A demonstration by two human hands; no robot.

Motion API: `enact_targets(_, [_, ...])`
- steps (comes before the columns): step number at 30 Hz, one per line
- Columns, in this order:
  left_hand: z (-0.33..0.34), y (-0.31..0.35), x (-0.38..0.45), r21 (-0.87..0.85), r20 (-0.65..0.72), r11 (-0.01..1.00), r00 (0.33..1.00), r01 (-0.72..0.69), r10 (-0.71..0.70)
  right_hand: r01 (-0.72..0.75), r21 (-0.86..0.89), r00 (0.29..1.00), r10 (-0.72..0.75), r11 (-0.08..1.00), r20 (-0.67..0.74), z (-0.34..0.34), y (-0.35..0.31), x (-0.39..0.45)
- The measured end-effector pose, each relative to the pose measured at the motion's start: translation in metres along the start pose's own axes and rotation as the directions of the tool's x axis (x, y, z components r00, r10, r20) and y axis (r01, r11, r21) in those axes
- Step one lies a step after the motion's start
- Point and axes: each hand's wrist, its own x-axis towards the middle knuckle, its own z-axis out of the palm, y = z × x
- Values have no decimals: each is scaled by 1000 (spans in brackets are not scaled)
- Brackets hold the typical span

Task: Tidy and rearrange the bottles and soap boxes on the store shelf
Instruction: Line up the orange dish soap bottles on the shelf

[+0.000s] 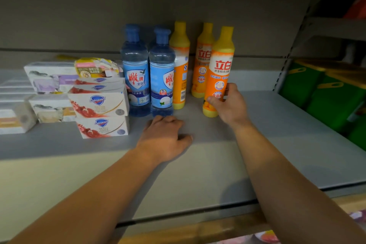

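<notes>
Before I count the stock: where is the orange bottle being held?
In the head view it stands right of centre on the shelf, the orange bottle nearest the front, gripped low by the right hand, just ahead of another orange bottle.

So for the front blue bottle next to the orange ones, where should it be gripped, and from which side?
Probably around the labelled mid-body of the front blue bottle, coming from the open front of the shelf. It stands upright, the body is round and straight there, and another blue bottle and an orange bottle crowd its two sides. The left hand rests just before it.
</notes>
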Motion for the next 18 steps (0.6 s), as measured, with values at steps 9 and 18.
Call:
enact_targets(9, [0,0,2,-41,-1,999,1000,23,-23,8,-132,996,3,991,85,16,-5,25])
enact_targets(18, [0,-1,2,-59,1,998,1000,27,-27,-8,-224,995,30,974,93,28,-6,44])
